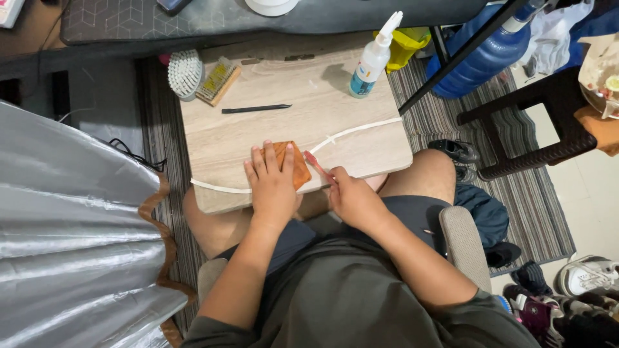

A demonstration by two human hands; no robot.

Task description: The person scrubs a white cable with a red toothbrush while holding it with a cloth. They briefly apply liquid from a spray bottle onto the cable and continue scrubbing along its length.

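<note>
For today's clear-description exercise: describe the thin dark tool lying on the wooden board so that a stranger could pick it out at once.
Start at the pale wooden board resting across the seated person's lap. Near its far edge sit two brushes at one corner and a white squeeze bottle at the other. Between them, nearer the brushes, lies the thin dark tool: the only flat, black, pointed strip, lying alone and untouched by either hand.
</note>
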